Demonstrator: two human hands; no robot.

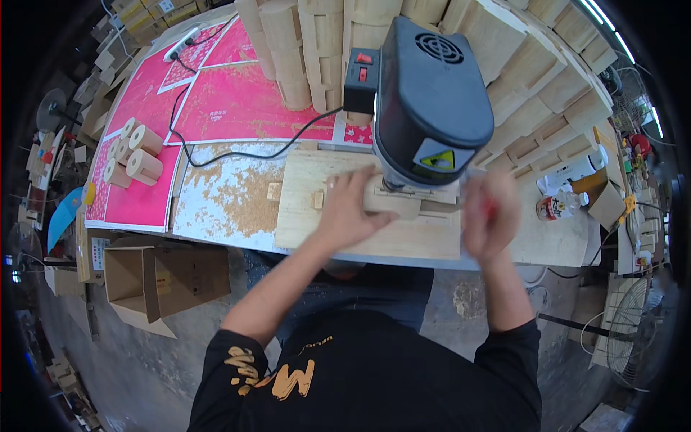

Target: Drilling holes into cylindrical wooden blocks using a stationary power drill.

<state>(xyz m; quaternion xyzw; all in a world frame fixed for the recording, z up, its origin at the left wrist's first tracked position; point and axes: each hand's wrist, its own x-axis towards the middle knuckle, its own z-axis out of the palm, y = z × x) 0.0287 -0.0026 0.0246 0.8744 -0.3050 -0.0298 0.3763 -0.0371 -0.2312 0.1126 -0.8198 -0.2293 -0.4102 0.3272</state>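
A bench drill press (435, 101) with a dark grey housing stands over a pale wooden board (306, 227). Beneath its chuck lies a light wooden block (399, 205). My left hand (347, 205) grips the block's left end, fingers over the far side and thumb along the near side. Blurred by motion, my right hand (491, 214) is closed at the machine's right side, with a red handle knob (490, 208) showing between the fingers. The drill tip is hidden behind the housing and block. A small wooden piece (317, 200) sits on the board beside my left hand.
Stacked wooden blocks (529, 79) crowd the back and right. Several wooden cylinders (145, 165) stand on pink sheets at left. A black cord (241, 153) crosses the sawdust-covered table (245, 191). A plastic bottle (560, 206) stands right; an open cardboard box (169, 281) sits below the table's left side.
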